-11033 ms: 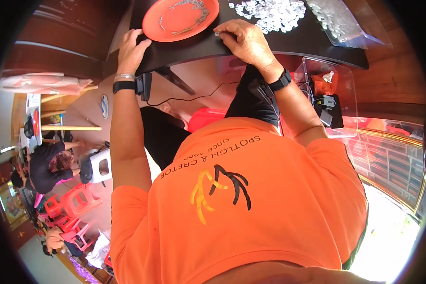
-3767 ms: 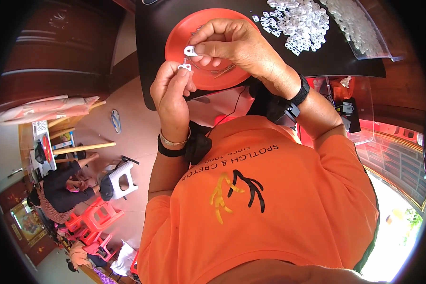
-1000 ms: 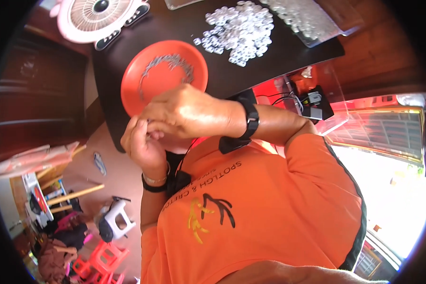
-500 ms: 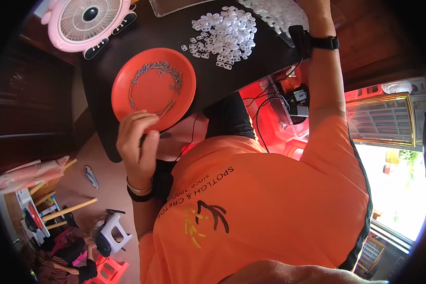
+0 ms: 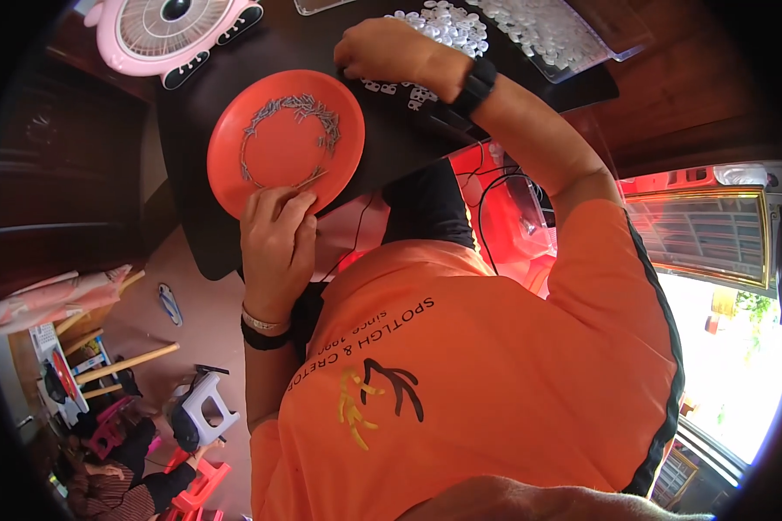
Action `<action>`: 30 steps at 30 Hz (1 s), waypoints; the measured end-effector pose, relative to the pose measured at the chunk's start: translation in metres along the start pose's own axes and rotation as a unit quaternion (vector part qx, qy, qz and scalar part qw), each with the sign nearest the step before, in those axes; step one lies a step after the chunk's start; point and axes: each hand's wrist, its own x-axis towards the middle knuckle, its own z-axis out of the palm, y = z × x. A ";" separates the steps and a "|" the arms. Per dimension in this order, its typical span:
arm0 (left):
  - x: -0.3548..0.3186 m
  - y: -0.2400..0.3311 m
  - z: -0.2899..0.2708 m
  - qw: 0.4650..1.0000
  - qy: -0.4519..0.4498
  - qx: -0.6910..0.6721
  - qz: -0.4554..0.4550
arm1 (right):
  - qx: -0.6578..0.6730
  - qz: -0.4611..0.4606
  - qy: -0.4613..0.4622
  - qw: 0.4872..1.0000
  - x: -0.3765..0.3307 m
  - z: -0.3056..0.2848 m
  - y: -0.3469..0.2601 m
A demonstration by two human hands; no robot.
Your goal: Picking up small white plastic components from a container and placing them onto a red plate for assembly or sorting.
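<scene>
My left hand (image 5: 278, 234) is at the near rim of a round red plate (image 5: 226, 148), its fingers closed at the end of a thin tan stick (image 5: 313, 178) that reaches over the plate. A ring of small grey metal pins (image 5: 300, 106) lies in the plate. My right hand (image 5: 395, 54) is over the dark table, right of the plate and at the left of a pile of small white plastic pieces (image 5: 452, 28). Its fingers are bent down and together; what they hold, if anything, is hidden. This hand and wrist cover part of the pile.
A pink fan (image 5: 169, 30) stands at the far left of the dark table (image 5: 191, 204). More white pieces fill a clear tray (image 5: 539, 39) at the far right. Black cables (image 5: 487, 178) hang by the table's edge. A person (image 5: 122, 486) sits at the lower left, near a white stool (image 5: 208, 408).
My right hand has come back from the far right tray to the table beside the pile. My left hand has closed its fingers at the stick by the plate's rim.
</scene>
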 end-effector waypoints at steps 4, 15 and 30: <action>0.000 -0.007 -0.004 1.000 0.017 0.010 -0.003 | -0.013 0.017 -0.044 0.999 0.008 0.004 0.003; 0.017 0.009 -0.007 0.945 0.145 -0.261 -0.137 | 0.624 -0.005 0.012 0.781 -0.043 -0.024 -0.088; 0.008 0.013 0.002 0.835 0.191 -0.476 -0.200 | 0.368 -0.097 0.294 0.876 -0.075 0.018 -0.145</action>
